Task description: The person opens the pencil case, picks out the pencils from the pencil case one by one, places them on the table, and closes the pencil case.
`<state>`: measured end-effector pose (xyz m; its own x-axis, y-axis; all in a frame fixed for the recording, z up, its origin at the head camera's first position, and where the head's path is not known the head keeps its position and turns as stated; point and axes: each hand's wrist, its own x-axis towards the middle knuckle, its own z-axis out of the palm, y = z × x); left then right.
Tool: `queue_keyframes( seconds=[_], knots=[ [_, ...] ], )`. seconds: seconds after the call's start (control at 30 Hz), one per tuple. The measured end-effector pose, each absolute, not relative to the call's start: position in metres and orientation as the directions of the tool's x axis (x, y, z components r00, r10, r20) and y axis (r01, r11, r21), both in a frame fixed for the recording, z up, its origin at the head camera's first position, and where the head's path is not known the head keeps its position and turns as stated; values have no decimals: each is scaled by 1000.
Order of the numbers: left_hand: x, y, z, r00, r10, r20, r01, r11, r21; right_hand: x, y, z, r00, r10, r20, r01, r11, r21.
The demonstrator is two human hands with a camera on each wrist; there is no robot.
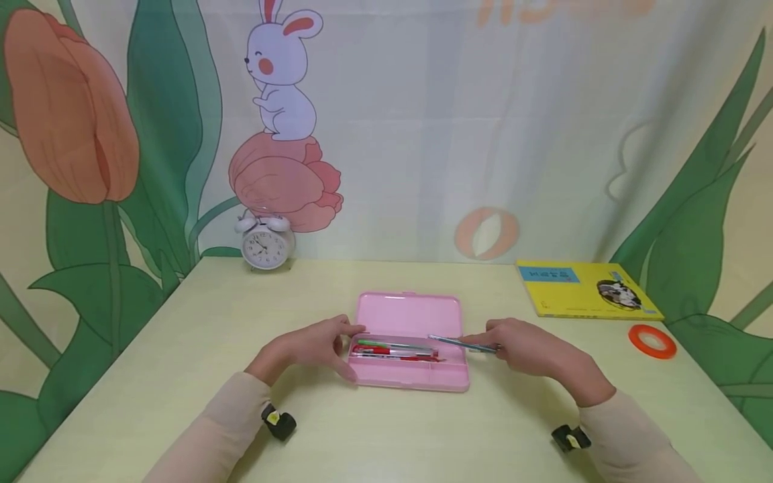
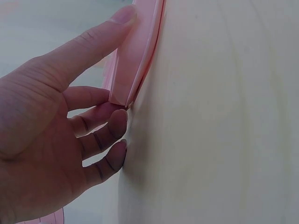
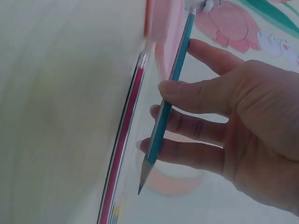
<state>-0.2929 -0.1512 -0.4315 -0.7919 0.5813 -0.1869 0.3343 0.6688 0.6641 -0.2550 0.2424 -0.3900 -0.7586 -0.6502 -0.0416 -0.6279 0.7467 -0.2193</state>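
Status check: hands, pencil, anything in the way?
Left hand holds open pink case. Right hand grips teal pencil, blunt end over case. Pens inside; no blockage visible.

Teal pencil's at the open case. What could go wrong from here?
The teal pencil could land crosswise on the pens already in the pink case and keep the lid from shutting. Its bare, sharpened tip, close to the right hand, might prick or snap.

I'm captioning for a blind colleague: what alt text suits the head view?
A person's right hand holds a teal pencil at an open pink pencil case containing writing tools; their left hand holds its left end. Alarm clock behind left; yellow book, orange ring at right.
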Motion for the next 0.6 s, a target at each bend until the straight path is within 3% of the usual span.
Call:
queue_keyframes(
  seconds=[0.27, 0.6],
  knots=[
    [-294, -152, -434, -790, 585, -184, 338, 665, 666, -249, 288, -385, -781, -623, -43, -591, 760, -271],
    [-292, -152, -431, -790, 586, -178, 345, 666, 661, -248, 321, -388, -826, -544, -147, -459, 800, -386]
  ],
)
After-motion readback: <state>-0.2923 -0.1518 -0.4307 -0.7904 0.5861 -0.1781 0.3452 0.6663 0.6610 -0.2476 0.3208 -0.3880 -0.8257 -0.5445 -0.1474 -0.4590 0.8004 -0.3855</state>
